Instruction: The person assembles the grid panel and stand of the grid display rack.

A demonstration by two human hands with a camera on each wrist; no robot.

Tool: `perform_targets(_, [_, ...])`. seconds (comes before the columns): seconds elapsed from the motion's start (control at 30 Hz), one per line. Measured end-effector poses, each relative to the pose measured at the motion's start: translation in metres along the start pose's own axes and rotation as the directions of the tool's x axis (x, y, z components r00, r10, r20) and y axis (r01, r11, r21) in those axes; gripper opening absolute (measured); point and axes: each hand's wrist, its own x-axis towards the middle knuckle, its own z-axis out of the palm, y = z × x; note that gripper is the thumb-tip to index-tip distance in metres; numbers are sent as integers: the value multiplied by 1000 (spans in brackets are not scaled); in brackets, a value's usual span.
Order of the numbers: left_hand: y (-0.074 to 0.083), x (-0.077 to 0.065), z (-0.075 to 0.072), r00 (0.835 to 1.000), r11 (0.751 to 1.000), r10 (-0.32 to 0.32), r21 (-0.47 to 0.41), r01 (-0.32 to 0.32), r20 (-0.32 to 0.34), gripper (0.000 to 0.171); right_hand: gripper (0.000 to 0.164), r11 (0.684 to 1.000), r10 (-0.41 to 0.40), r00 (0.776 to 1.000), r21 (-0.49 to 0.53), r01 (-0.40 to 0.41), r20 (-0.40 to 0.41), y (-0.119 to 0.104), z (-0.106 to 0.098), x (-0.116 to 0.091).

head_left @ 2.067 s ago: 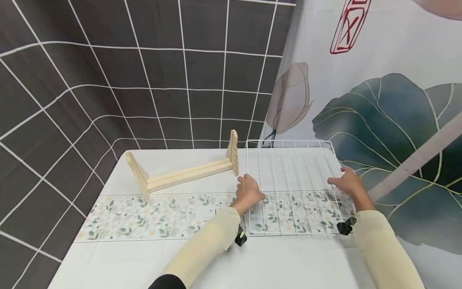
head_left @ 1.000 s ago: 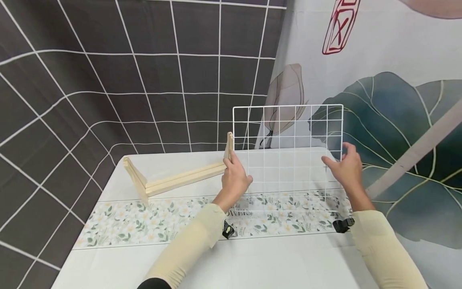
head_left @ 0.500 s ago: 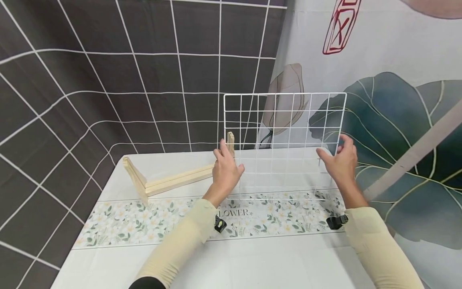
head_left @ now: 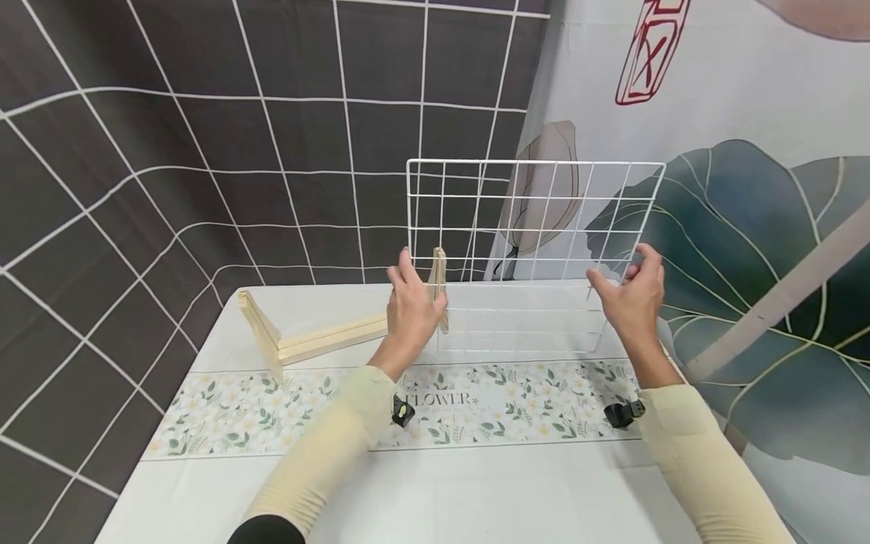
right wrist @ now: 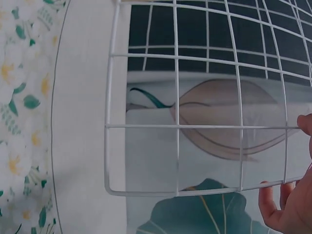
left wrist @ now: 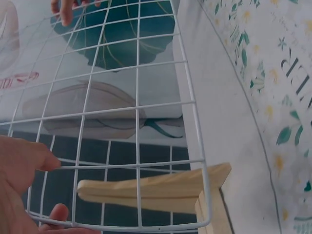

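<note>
Both hands hold a white wire grid panel (head_left: pixel 537 162), raised off the table and tilted with its top edge high. The left hand (head_left: pixel 412 308) grips its left side; in the left wrist view, the thumb of that hand (left wrist: pixel 19 170) lies over the wires and fingers reach round the outer rod. On the opposite side, the right hand (head_left: pixel 633 302) grips the frame, its fingertips curled at the edge rod in the right wrist view. Behind the left hand stands a pale wooden stand (head_left: pixel 333 340), two uprights joined by a bar, partly hidden by that hand.
A white table (head_left: pixel 476 483) carries a printed floral band (head_left: pixel 272 415) with lettering. Dark cloth with white grid lines (head_left: pixel 292 136) hangs behind and at left. A white cloth with a large leaf print (head_left: pixel 734 227) hangs at right.
The grid panel has gone from lying low over the table to raised and tilted up. The hands have moved left with it and now grip its sides. The wooden stand has not moved.
</note>
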Motion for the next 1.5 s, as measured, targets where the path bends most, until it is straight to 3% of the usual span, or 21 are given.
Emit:
perform_targets(0.33, [-10, 10, -9, 995, 998, 59, -26, -61, -86, 97, 75, 994, -52, 994, 86, 61, -100, -14, 14, -7])
perform_targets(0.83, [-14, 9, -11, 996, 994, 54, -92, -61, -77, 95, 77, 994, -80, 990, 66, 88, -114, -19, 21, -11])
perform_targets(1.0, [-12, 11, -11, 994, 992, 63, -101, -72, -95, 93, 79, 991, -117, 980, 48, 127, -163, -22, 22, -15])
perform_targets(1.1, [-11, 13, -13, 993, 992, 58, -109, -69, -100, 92, 75, 972, -222, 951, 33, 234, -215, -25, 24, -19])
perform_targets(1.2, [-11, 14, -15, 993, 992, 50, -111, -61, -105, 91, 69, 933, -353, 907, -5, 361, -229, -29, 27, -22])
perform_targets(1.33, [-10, 14, -16, 994, 993, 49, -103, -60, -99, 92, 67, 869, -493, 852, -53, 492, -178, -34, 33, -27])
perform_targets(1.5, [-6, 13, -18, 995, 994, 47, -97, -55, -87, 93, 65, 789, -613, 784, -110, 604, -99, -43, 45, -38])
